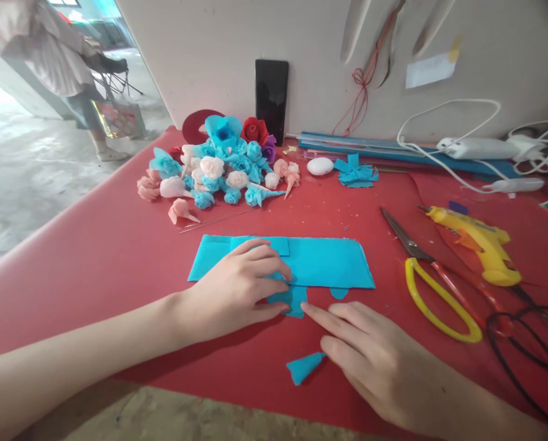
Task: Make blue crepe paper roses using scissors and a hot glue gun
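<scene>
Nearest the lens, my right hand (375, 361) lies flat on the red table covering (94, 263), fingers loosely spread and gripping nothing; its forefinger tip touches the lower corner of a small blue crepe-paper piece (292, 300), and its thumb rests beside a small wedge-shaped scrap of blue crepe paper (304, 366) lying at the near edge. My left hand (237, 288) presses down on the same small piece and on the long rectangular strip of blue crepe paper (329, 263) just behind it, fingers extended and close together, pinning rather than clasping.

To the right of the strip, yellow-handled scissors (432, 275) lie with blades shut, touching a yellow hot-glue gun (480, 242) whose black cord (526, 337) loops toward the near right. Behind the strip sits a heap of small crepe-paper roses in blue, pink, white and red (218, 165), with 2 thin metal wires (213, 222) lying between heap and strip. A black smartphone (272, 98) stands upright against the pale wall panel, near a white oval object (320, 166) and a blue cut-paper rosette (356, 171). White cables and a power strip (480, 147) run along the wall at right. At upper left, another person in pale clothing (48, 55) stands on the grey floor, well apart from the table.
</scene>
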### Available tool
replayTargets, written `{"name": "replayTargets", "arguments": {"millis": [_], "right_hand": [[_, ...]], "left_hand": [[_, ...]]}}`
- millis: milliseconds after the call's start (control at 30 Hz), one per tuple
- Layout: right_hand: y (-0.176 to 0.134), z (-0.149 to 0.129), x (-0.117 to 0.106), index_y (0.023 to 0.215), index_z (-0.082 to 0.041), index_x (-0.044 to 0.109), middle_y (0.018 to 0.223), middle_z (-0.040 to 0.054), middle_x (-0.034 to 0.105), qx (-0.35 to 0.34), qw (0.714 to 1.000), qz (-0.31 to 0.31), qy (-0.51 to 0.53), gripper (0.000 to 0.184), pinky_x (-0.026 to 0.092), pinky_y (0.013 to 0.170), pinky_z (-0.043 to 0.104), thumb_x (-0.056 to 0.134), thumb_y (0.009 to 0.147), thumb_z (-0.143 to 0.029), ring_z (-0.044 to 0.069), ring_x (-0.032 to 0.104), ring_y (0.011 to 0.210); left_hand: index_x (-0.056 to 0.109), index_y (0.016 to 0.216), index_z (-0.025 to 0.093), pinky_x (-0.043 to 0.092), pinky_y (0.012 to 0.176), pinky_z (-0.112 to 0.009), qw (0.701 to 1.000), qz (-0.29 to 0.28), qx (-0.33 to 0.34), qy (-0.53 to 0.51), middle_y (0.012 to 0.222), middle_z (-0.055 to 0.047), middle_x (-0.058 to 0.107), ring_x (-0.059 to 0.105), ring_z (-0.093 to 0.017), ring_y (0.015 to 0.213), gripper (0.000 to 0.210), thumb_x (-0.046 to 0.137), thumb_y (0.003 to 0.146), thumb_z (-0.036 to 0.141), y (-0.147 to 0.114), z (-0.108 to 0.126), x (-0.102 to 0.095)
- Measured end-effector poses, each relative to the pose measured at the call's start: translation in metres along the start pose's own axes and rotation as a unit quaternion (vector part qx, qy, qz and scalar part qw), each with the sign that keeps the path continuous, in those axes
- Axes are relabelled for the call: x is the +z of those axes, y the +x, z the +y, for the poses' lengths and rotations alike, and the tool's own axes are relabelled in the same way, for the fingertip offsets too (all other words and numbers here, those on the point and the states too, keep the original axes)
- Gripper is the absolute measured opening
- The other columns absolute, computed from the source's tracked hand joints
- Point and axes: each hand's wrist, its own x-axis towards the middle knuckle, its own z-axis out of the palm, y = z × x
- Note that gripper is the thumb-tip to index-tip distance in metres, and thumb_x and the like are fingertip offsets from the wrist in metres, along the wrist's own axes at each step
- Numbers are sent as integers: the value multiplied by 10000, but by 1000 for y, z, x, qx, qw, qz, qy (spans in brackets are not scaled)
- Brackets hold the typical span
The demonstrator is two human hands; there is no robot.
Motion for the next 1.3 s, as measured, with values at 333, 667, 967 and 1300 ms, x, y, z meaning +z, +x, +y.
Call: {"name": "replayTargets", "arguments": {"millis": [333,667,967,1300], "right_hand": [[0,-1,3,863,-130,621,1216,84,596,8,1000,10,12,332,443,837,330,302,886,-41,207,526,954],[1,-2,0,861,-133,630,1207,81,601,11,1000,9,18,326,443,838,320,315,902,-60,200,521,955],[0,-2,2,856,-128,610,1214,100,591,9,1000,6,24,303,457,798,335,323,878,-35,216,522,944],[1,0,1,869,-114,614,1216,115,586,8,1000,0,25,297,456,808,345,329,872,-28,221,514,945]], "left_hand": [[649,774,185,382,1045,-429,999,18,25,28,939,7,713,603,-166,896,169,528,888,149,-4,0,4],[616,800,154,389,1017,-415,998,44,-8,-37,880,-18,713,614,-161,824,111,535,850,96,-2,6,3],[554,802,150,482,630,-179,946,35,-191,-259,787,1,628,581,-91,690,97,479,847,107,3,3,-5],[507,767,153,395,526,-182,870,15,-281,-405,662,38,488,455,-88,594,150,464,878,245,6,1,-7]]}}
